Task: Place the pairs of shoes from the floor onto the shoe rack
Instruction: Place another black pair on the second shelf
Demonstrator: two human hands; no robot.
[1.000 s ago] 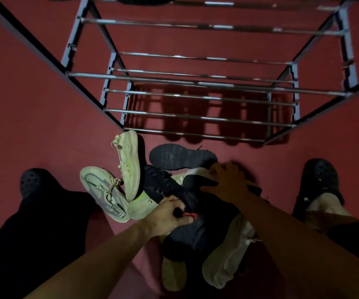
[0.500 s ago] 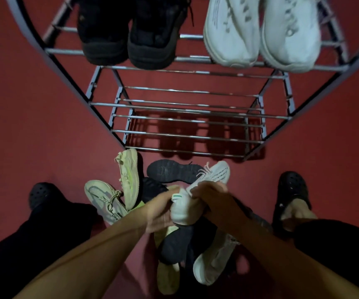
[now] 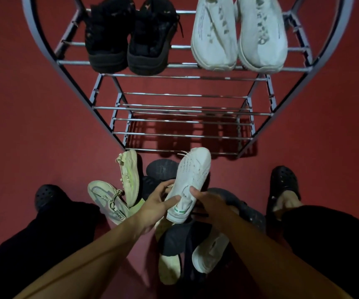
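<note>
A white knit sneaker [image 3: 190, 178] with a green heel stripe is lifted above the pile on the floor, toe pointing at the rack. My left hand [image 3: 155, 203] grips its heel side from the left and my right hand [image 3: 206, 201] grips it from the right. Below lie a second white sneaker [image 3: 209, 252], dark shoes [image 3: 174, 240] and two pale yellow-green sneakers [image 3: 131, 175]. The metal shoe rack [image 3: 180, 108] stands ahead; its top shelf holds a black pair [image 3: 131, 37] and a white pair [image 3: 239, 35].
My feet in black clogs stand on the red floor, the left clog [image 3: 47, 195] and the right clog [image 3: 284, 186] on either side of the pile. The lower rack shelves [image 3: 180, 134] show bare rails.
Both hands drew the white sneaker out of the pile and raised it. The view tilted up, bringing the rack's top shelf and its two pairs into sight.
</note>
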